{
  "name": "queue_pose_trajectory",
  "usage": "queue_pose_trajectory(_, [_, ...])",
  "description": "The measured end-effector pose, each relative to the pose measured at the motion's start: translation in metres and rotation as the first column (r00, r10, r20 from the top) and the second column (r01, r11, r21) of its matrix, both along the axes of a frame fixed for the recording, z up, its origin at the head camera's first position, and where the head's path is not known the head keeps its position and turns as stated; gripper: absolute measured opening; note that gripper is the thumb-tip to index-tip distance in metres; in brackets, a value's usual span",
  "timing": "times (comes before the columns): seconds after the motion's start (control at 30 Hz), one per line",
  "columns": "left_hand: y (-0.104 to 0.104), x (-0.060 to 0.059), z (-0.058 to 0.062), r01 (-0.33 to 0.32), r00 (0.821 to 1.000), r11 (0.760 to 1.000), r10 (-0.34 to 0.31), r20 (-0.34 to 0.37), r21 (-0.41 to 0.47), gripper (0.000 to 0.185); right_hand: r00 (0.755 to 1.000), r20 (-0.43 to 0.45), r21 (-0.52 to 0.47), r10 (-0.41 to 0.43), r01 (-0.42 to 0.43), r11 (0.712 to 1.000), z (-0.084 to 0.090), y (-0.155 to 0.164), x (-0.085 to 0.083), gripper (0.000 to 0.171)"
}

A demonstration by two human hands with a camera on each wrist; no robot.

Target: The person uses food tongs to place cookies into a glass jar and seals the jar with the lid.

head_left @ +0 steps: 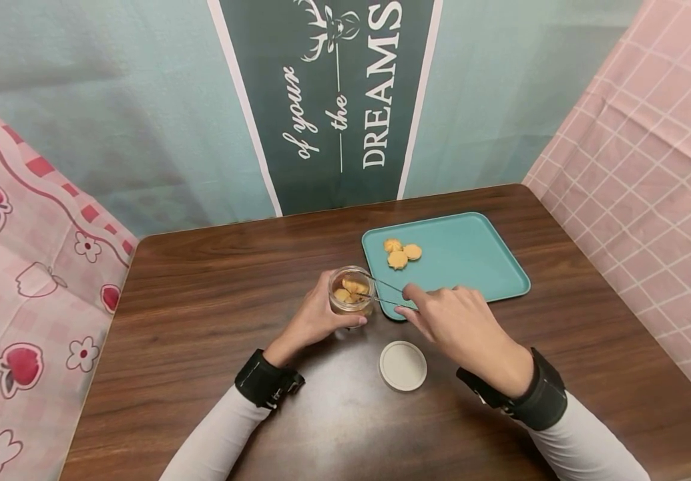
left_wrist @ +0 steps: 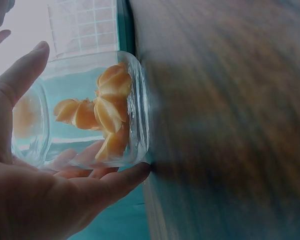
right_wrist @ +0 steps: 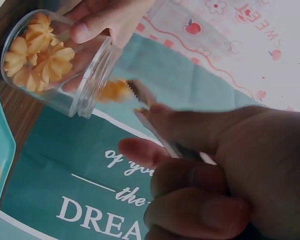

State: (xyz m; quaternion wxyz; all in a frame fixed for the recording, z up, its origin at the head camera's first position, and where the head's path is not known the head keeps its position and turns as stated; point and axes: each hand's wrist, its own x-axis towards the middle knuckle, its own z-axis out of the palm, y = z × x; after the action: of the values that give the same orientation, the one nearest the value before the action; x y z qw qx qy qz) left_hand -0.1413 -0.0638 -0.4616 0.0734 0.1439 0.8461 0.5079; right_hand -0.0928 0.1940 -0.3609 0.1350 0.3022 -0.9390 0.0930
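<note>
My left hand [head_left: 315, 321] grips a small clear glass jar [head_left: 352, 291] of orange flower-shaped cookies [left_wrist: 107, 112] on the wooden table. The jar [right_wrist: 57, 65] stands just left of a teal tray [head_left: 471, 257] that carries three cookies [head_left: 400, 254]. My right hand [head_left: 459, 321] pinches metal tongs [head_left: 384, 294] whose tips reach the jar's mouth. In the right wrist view the tongs [right_wrist: 145, 107] clamp one cookie [right_wrist: 115, 91] at the jar's opening. The left hand [left_wrist: 35, 190] wraps the jar [left_wrist: 90, 112] from thumb to fingers.
A round white lid [head_left: 402, 365] lies on the table near the front, between my forearms. The table [head_left: 213, 300] is bounded by a pink patterned cloth at left, a pink grid cloth at right and a banner on the wall behind.
</note>
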Motion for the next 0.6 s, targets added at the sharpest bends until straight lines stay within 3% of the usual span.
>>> queue_pose_trajectory(0.27, [0.000, -0.001, 0.000, -0.003, 1.000, 1.000, 0.003, -0.005, 0.011, 0.096, 0.997, 0.056, -0.010, -0.060, 0.061, 0.998, 0.008, 0.004, 0.001, 0.025])
queue_pose_trajectory(0.6, [0.001, 0.000, 0.000, -0.005, 1.000, 1.000, 0.005, -0.005, 0.012, 0.095, 0.984, 0.075, -0.024, -0.162, 0.164, 0.986, 0.014, 0.017, -0.010, 0.027])
